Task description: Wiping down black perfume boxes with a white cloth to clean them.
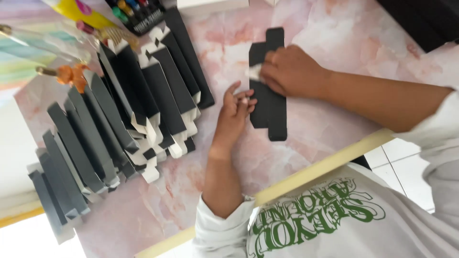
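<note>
Your right hand lies knuckles up over the upper part of a flat black box blank, fingers curled together and pressing down on it; something small and whitish shows under the fingertips at the hand's 9 o'clock edge, too hidden to tell what it is. Your left hand rests at the blank's 9 o'clock side, fingers loosely bent and close together, the fingertips touching the blank's left edge without pinching it. The blank lies flat on the pink marbled desk, near the middle of the view, running roughly from 12 to 6 o'clock, with a narrow tab sticking out at its 12 o'clock end past your right hand. At 9 o'clock from your left hand, well apart from the blank, a big fan of folded black boxes with white flaps lies overlapped in slanted rows; the rows reach on toward 8 o'clock, where the ones nearest the desk's corner look greyer in the glare. At 11 o'clock from the fan sits a pack of markers with coloured caps, and just beside it a yellow packet. A small orange piece lies at the fan's 10 o'clock edge. A pale yellow strip edges the desk toward 5 o'clock, next to your white sleeves.
</note>
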